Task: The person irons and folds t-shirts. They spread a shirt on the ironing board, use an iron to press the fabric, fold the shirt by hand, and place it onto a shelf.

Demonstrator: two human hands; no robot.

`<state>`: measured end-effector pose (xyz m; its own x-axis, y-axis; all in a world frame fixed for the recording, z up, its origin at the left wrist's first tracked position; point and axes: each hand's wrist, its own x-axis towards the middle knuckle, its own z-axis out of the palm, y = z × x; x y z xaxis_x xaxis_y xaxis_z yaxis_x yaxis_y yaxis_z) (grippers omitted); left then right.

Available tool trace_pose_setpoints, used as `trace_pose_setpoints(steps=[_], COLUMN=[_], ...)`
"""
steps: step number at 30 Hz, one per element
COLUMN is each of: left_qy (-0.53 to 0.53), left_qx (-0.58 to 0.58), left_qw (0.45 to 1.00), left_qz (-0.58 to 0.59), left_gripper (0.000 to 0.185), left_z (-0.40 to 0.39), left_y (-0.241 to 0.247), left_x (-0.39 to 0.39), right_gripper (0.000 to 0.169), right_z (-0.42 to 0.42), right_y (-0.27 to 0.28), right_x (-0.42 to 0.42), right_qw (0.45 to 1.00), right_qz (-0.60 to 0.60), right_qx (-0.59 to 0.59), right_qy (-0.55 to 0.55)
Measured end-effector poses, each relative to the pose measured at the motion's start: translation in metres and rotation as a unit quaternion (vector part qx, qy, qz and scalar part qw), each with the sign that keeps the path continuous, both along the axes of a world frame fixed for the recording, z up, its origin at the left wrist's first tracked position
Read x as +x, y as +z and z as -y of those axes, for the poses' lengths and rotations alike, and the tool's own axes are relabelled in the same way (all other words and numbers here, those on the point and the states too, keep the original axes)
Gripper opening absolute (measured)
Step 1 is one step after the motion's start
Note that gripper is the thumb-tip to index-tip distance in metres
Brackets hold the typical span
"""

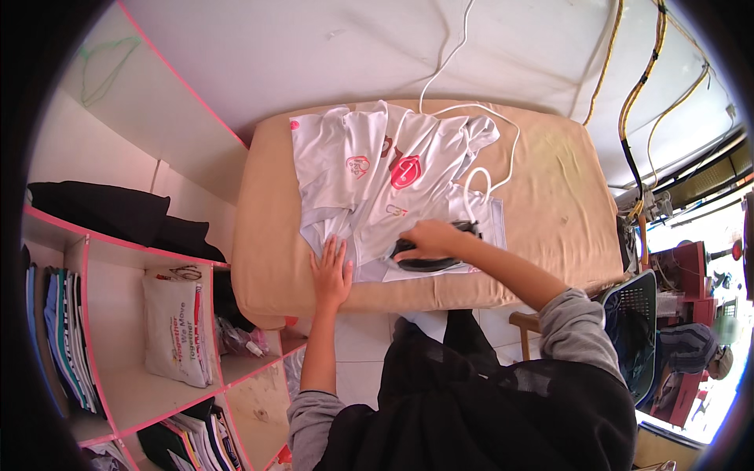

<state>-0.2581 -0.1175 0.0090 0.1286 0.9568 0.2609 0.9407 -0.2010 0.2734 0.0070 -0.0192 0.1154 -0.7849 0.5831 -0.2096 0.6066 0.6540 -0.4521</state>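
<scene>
A white printed T-shirt (pixel 377 171), wrinkled and partly folded over itself, lies on a padded ironing table (pixel 554 176) with a tan cloth cover. My right hand (pixel 433 241) grips the handle of a dark electric iron (pixel 430 259), which rests over the shirt's near edge at the right. A thick white cord loops from the iron over the table and up the wall. My left hand (pixel 331 271) lies flat with fingers spread on the shirt's lower left corner, pressing nothing into its grip. The iron's soleplate is mostly hidden.
Pink-edged shelves (pixel 218 390) with folded clothes and a white printed bag (pixel 177 329) stand at the left. A dark plastic basket (pixel 648 294) holding dark cloth is at the right, by a wooden stool (pixel 524 324). Yellow cables hang on the wall. Another person (pixel 686 347) is farther right.
</scene>
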Motion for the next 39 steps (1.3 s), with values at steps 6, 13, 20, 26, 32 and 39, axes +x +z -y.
trace_pose_setpoints(steps=[6, 13, 20, 26, 32, 39], left_qy=[-0.005, -0.001, -0.001, 0.0, -0.002, -0.009], left_qx=[0.004, 0.01, -0.009, -0.013, -0.026, -0.028], left_qw=[1.0, 1.0, 1.0, 1.0, 0.999, 0.999], left_qz=[0.008, 0.008, -0.001, 0.012, 0.026, 0.028], left_gripper=[0.049, 0.052, 0.056, 0.072, 0.101, 0.101], left_z=[0.0, 0.001, -0.002, 0.001, 0.0, 0.0], left_y=[-0.002, -0.003, 0.0, 0.003, 0.013, 0.018], left_x=[-0.003, -0.002, 0.0, -0.001, 0.006, 0.007], right_gripper=[0.055, 0.057, 0.057, 0.057, 0.06, 0.06], right_z=[0.023, 0.01, -0.033, -0.026, -0.042, -0.001], right_y=[-0.003, 0.004, -0.005, -0.002, 0.002, 0.007], right_x=[-0.011, 0.094, 0.142, 0.108, 0.109, 0.068], right_qw=[0.999, 0.985, 0.956, 0.938, 0.961, 0.995], right_qz=[0.022, 0.074, 0.019, 0.033, 0.008, 0.052], right_qx=[0.017, 0.025, 0.023, 0.08, 0.005, -0.004], right_qy=[0.022, -0.151, -0.291, -0.336, -0.277, -0.086])
